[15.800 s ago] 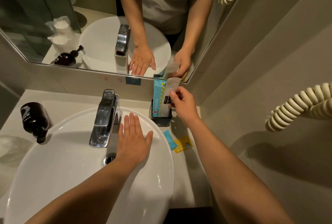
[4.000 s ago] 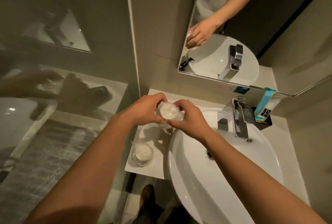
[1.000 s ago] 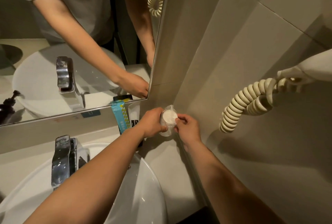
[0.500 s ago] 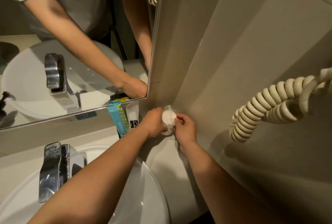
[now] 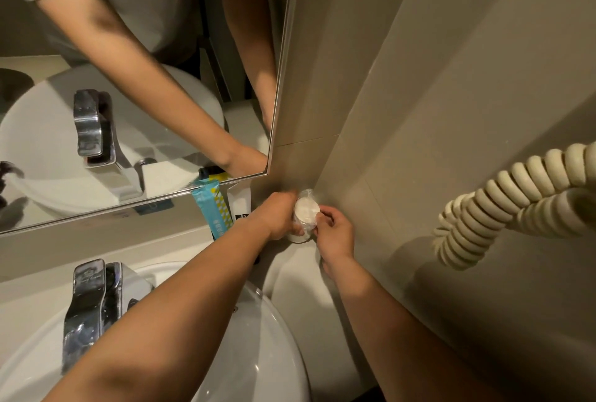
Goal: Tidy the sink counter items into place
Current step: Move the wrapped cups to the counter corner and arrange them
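A clear plastic-wrapped cup (image 5: 306,211) with a white round top is held in the back right corner of the counter, close to the wall. My left hand (image 5: 280,217) grips its left side and my right hand (image 5: 333,232) pinches its right side. Whether its base touches the counter (image 5: 303,292) is hidden by my hands. Just left of my left hand, a teal packet (image 5: 211,208) and a white sachet (image 5: 240,203) stand upright; their holder is hidden behind my left forearm.
The white basin (image 5: 264,346) fills the lower left, with the chrome tap (image 5: 88,304) behind it. A mirror (image 5: 129,78) covers the back wall. A coiled cream cord (image 5: 503,204) hangs off the right wall above the counter.
Since four seconds ago I have carried the wrapped cup from the left side of the basin to the right back corner. Over the last second both hands have stayed on it, lowering slightly.
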The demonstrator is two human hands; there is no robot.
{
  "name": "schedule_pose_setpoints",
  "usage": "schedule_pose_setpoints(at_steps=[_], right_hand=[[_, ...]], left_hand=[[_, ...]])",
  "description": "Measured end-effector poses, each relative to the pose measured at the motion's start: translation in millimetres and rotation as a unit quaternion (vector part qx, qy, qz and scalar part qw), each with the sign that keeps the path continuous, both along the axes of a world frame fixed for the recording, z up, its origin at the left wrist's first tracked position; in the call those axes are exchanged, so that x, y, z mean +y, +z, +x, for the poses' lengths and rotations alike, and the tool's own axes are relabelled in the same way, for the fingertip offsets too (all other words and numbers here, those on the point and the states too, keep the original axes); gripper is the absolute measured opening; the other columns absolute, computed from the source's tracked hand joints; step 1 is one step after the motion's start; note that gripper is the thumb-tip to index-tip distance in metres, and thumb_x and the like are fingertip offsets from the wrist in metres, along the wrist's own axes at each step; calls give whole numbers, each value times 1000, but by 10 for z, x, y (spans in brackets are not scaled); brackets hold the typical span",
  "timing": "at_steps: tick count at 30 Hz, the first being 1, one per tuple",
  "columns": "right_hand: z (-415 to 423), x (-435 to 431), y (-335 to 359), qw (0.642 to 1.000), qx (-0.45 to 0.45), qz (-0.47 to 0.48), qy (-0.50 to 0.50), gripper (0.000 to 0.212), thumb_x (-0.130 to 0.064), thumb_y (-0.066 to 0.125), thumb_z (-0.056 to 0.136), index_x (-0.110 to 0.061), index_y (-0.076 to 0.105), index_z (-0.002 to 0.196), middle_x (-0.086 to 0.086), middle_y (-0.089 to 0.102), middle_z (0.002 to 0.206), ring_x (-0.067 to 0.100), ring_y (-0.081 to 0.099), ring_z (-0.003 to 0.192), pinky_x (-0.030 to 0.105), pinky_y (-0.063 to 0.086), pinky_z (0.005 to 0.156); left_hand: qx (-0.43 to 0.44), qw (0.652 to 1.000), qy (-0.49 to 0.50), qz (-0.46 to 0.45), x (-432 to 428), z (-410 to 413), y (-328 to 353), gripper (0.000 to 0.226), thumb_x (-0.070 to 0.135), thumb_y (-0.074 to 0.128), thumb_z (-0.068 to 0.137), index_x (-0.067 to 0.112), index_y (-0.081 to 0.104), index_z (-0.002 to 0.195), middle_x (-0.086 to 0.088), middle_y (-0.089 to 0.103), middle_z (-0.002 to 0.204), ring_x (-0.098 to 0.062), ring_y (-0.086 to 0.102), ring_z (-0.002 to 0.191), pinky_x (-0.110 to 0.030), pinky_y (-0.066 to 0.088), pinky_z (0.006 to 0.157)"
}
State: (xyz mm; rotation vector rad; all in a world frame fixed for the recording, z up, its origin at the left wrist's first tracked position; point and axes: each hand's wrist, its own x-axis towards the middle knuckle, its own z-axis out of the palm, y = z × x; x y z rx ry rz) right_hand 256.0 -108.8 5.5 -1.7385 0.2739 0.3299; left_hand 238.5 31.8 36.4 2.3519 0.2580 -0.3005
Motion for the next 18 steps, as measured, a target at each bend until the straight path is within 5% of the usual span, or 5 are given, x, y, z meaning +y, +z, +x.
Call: schedule_pose_setpoints(at_steps=[5,12,18], right_hand=[[6,20,-51,1000,-6,0,-4,29,-3,55,96,-27,71,90,8,75,93,20,68,81,36,56,76],[51,27,-118,1000,-13,-13,-6,25,-3,53,98,-17,71,106,9,75,100,22,69,89,31,56,77],[118,89,-153,1000,-5,-12,-23,28,-3,51,99,-11,71,117,12,74,110,29,70,101,42,58,93]], left_hand=[[18,1000,-1,8,-1,51,-29,64,19,94,68,5,57,118,-15,68,118,-33,63,109,-37,50,89],[20,1000,18,1,-59,87,-88,71,18,94,67,3,54,124,-17,66,124,-35,61,114,-37,49,93],[17,999,37,-7,-66,114,-102,74,17,94,66,4,52,125,-18,62,127,-35,59,115,-37,47,94]])
